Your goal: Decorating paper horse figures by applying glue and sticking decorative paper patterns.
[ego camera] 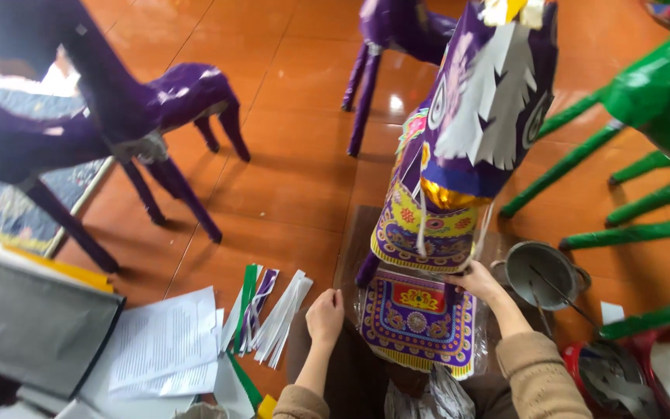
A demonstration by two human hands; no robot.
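A purple paper horse figure (474, 101) with white mane cutouts and a patterned chest cloth stands on a small brown stand (354, 233) in front of me. My right hand (478, 281) reaches up and touches the lower edge of its decorated chest panel (420, 233). My left hand (325, 314) rests in a loose fist beside the stand, holding nothing that I can see. A stack of purple and yellow patterned paper sheets (416, 318) in clear wrap lies on my lap between the two hands.
Cut paper strips (269, 314) in white, green and purple lie on the orange tile floor beside printed sheets (164, 341) and a grey folder (32, 326). Undecorated purple horse frames (149, 101) stand left, green frames (645, 101) right. A metal pot (540, 273) with brushes sits at right.
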